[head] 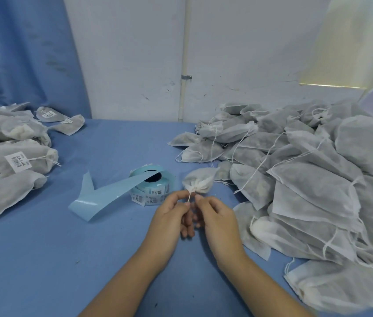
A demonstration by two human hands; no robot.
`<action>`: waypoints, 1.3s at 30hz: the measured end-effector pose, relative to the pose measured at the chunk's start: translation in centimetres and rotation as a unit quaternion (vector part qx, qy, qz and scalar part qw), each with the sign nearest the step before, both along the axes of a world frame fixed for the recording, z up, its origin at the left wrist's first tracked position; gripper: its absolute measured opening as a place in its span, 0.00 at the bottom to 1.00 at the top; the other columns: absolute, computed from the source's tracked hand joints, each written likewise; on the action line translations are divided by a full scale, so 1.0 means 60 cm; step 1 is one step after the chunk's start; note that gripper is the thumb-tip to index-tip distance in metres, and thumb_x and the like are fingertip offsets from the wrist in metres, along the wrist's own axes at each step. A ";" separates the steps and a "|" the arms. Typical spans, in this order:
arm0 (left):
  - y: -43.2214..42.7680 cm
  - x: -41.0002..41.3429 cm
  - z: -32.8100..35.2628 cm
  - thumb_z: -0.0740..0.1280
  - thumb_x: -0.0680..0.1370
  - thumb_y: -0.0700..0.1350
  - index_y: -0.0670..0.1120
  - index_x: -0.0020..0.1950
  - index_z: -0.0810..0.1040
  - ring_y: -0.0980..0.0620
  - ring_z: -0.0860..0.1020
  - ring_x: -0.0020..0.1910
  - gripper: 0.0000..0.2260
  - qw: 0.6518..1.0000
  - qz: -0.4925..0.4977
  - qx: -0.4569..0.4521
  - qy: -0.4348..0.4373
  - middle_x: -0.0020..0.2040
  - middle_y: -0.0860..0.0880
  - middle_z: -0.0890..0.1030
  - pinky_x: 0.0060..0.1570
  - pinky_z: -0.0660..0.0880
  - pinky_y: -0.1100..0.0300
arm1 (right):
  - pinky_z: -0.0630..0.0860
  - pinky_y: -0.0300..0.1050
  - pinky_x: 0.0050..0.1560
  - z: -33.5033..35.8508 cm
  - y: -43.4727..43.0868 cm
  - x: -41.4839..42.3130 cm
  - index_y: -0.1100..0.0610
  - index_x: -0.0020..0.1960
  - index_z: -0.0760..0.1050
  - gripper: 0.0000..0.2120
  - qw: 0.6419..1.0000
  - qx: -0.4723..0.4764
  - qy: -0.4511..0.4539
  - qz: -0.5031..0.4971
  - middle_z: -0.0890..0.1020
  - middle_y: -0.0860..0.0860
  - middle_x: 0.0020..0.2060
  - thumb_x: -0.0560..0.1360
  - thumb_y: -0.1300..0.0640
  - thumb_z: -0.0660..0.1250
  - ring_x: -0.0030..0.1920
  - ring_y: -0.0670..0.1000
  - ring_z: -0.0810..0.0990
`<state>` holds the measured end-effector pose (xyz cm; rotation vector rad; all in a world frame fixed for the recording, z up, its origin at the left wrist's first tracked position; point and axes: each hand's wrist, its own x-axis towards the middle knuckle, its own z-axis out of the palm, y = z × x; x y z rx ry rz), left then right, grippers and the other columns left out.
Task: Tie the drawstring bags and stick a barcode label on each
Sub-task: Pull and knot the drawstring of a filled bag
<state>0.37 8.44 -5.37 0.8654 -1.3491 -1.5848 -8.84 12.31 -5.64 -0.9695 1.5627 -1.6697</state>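
**Both hands on the string, bag points away from the grip**

Left hand [171,216] pinches the drawstring [190,197] between thumb and forefinger. Right hand [217,218] is closed on the same string from the other side, and the fingertips of the two hands nearly touch. Neither hand is free.

The bag [200,180] sits just beyond the grip, a touch to its right. Its gathered neck faces the fingers and its body runs away from me. So the long axis goes from the grip straight out, and the string comes back along that line into the pinch. The neck looks cinched. I can't tell whether a knot is formed; it's too small to see.

My read is that tying is in hand and labelling is not yet done on this bag. The next pull should go sideways, hands apart across the bag's axis, so the knot seats at the neck rather than dragging the bag toward me.

The label roll [151,187] is near, left of and slightly beyond the grip, so the left hand is the closer one for it. Its blue backing strip [103,197] trails off further left. Unlabelled bags [318,179] are heaped to the right of the grip, close to the right hand. Labelled bags [9,156] lie well apart on the far left. All of it rests on the blue table [55,259].
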 end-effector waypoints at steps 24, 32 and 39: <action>0.017 -0.005 -0.015 0.62 0.80 0.41 0.50 0.51 0.76 0.59 0.72 0.25 0.05 0.971 0.031 -0.167 -0.171 0.25 0.51 0.74 0.28 0.67 0.71 | 0.70 0.38 0.39 0.029 -0.003 -0.028 0.57 0.39 0.77 0.10 0.942 -0.001 -0.335 0.010 0.85 0.50 0.38 0.76 0.62 0.61 0.37 0.45 0.78; 0.013 0.024 0.008 0.65 0.79 0.45 0.49 0.47 0.79 0.52 0.77 0.40 0.04 0.798 0.155 -0.433 -0.391 0.40 0.53 0.78 0.34 0.72 0.56 | 0.64 0.31 0.31 0.025 0.005 -0.034 0.58 0.41 0.78 0.07 0.995 -0.022 0.057 -0.076 0.73 0.41 0.27 0.77 0.60 0.63 0.28 0.41 0.68; 0.015 0.016 0.010 0.75 0.69 0.37 0.43 0.39 0.81 0.45 0.77 0.39 0.04 0.719 0.188 -0.571 -0.349 0.49 0.47 0.83 0.30 0.74 0.56 | 0.69 0.48 0.43 0.009 0.007 -0.034 0.56 0.42 0.69 0.07 0.923 0.002 0.371 -0.104 0.74 0.47 0.38 0.78 0.58 0.58 0.42 0.50 0.71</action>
